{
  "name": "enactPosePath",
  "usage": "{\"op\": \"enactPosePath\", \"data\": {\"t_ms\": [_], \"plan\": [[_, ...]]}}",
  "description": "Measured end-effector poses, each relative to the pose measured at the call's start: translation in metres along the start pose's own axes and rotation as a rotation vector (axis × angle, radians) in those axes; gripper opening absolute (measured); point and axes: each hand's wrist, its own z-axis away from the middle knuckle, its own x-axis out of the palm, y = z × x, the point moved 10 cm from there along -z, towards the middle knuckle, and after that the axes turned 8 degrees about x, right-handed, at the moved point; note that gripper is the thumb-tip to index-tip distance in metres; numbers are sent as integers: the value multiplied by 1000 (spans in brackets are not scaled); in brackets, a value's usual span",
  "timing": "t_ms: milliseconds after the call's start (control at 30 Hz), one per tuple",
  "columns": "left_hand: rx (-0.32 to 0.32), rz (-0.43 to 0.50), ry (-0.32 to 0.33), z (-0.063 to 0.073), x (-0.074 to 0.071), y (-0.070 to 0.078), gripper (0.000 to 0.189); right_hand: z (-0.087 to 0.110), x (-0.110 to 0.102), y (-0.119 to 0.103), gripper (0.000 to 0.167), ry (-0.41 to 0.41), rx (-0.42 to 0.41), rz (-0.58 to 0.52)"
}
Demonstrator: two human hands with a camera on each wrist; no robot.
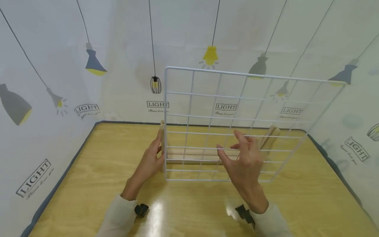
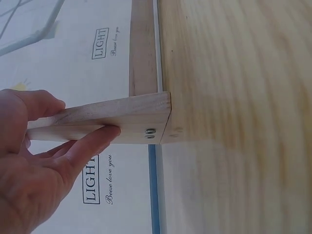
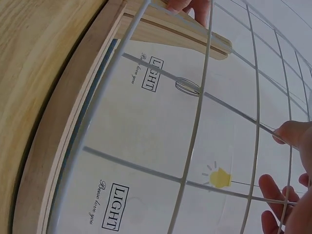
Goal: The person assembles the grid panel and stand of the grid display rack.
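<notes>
A white wire grid panel [image 1: 247,75] stands tilted in front of a wooden stand, which has a long base board [image 1: 177,156] and an upright piece at each end. My left hand [image 1: 149,161] pinches the left upright [image 2: 112,109] between thumb and fingers; screw heads [image 2: 150,131] show near its lower end. Around the panel's wires, toward its lower middle, the thumb and fingers of my right hand [image 1: 245,164] hold it. In the right wrist view, the thumb lies against one wire and fingers reach another. Behind the panel leans the right upright [image 1: 269,136].
The stand is on a wood-grain table [image 1: 97,184] with a dark edge. Close behind and at both sides rise pale walls [image 1: 124,59] printed with lamps and lettering. Dark camera mounts [image 1: 141,209] sit at the wrists.
</notes>
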Motion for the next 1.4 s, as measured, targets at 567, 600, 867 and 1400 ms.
{"op": "enactPosePath", "data": {"t_ms": [567, 600, 867, 1400], "plan": [[-19, -1, -7, 3, 1, -2, 83, -38, -8, -13, 58, 80, -36, -11], [-20, 0, -6, 4, 1, -2, 83, -39, -9, -14, 58, 81, -35, -11], [-47, 13, -25, 3, 3, -2, 84, -57, -9, -18, 58, 89, -45, -1], [-11, -13, -26, 4, 4, -1, 87, -87, -6, -26, 58, 123, -52, -12]]}}
